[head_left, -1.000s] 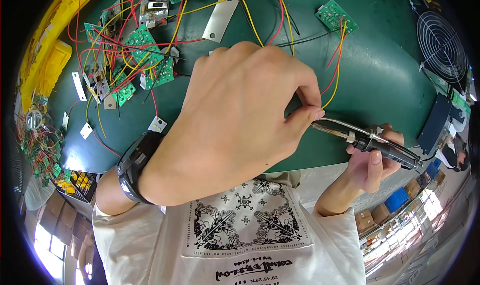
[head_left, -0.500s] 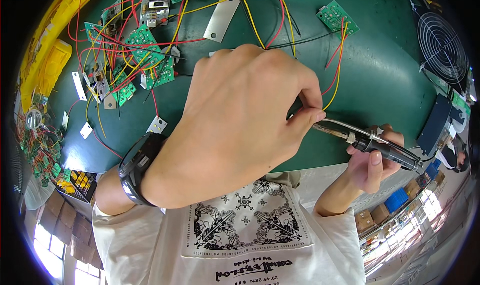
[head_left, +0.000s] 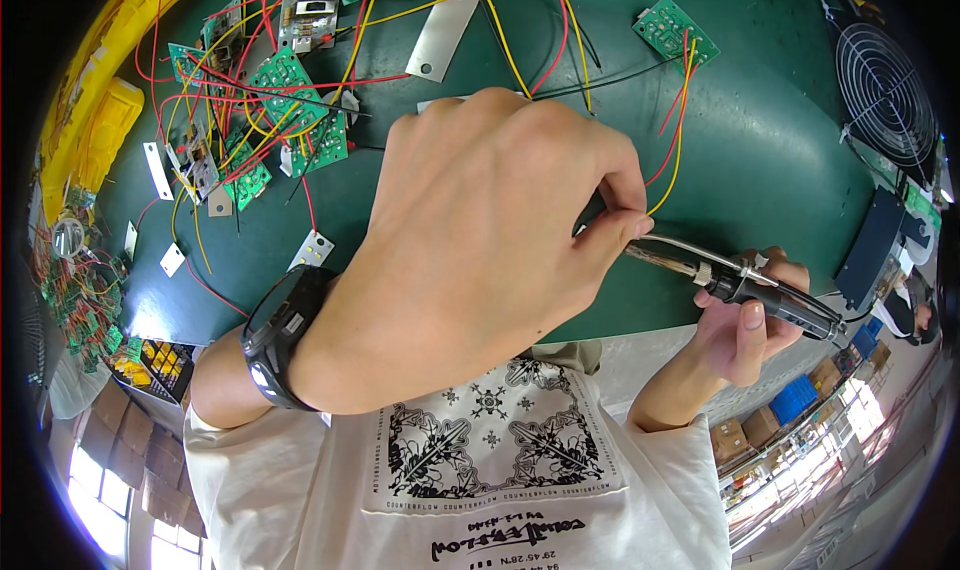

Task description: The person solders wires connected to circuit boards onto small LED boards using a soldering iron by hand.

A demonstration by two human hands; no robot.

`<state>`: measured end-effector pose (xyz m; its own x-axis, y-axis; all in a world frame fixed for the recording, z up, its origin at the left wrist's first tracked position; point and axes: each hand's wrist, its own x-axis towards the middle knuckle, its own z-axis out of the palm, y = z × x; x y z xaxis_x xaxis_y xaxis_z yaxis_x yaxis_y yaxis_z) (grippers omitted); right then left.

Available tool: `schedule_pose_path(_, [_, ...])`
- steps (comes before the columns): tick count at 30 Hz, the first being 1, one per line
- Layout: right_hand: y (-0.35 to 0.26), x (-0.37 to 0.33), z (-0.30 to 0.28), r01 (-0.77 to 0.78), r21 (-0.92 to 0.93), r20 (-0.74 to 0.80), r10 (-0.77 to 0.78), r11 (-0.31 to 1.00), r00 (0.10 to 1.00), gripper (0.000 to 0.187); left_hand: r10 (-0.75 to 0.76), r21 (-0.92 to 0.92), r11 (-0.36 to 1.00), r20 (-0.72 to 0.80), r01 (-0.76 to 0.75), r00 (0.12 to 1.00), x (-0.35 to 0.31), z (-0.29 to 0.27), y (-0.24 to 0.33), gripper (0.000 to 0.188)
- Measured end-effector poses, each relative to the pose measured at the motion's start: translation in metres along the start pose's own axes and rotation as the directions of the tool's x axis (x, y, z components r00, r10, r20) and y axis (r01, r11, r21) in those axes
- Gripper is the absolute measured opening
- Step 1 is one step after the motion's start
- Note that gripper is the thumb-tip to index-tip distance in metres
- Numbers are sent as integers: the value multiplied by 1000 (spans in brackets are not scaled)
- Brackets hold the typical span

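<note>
My left hand point(head_left: 500, 230), with a black watch point(head_left: 285, 335) on its wrist, reaches across the middle, thumb and forefinger pinched together. A yellow wire point(head_left: 681, 140) runs down into that pinch from a green circuit board point(head_left: 676, 34) at the upper right; the wire's end is hidden. My right hand point(head_left: 750, 338) is wrapped round the black handle of a soldering iron point(head_left: 775, 300) with a thin metal tube along it. The iron points left, toward my left fingertips, and its very tip is hidden behind them. Red and black wires also hang from the board.
Several circuit boards point(head_left: 285, 85) lie tangled with red, yellow and black wires at the upper left of the green table point(head_left: 780, 150). Near them is a bare metal plate point(head_left: 445, 32). A fan with a round guard point(head_left: 885, 95) stands at right, yellow bins point(head_left: 105, 135) at left.
My left wrist and watch have shifted very slightly to the right. The red wire by the board has moved a little; the soldering iron stays in place.
</note>
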<state>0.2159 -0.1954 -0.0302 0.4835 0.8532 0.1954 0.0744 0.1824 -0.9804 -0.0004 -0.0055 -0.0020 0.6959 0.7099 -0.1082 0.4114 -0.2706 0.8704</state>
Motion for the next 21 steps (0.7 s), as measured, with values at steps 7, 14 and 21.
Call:
schedule_pose_path(7, [-3,1,8,-30,-46,-62,27,999,998,43,21,-6,1000,-25,-21,999,0,2,-2,10])
schedule_pose_path(14, [0,1,3,25,25,-5,-25,999,1000,42,27,13,1000,-18,-27,999,-1,0,-2,11])
schedule_pose_path(21, [-1,0,2,31,54,-5,-31,998,1000,39,29,16,999,-12,-29,999,-2,-1,-2,11])
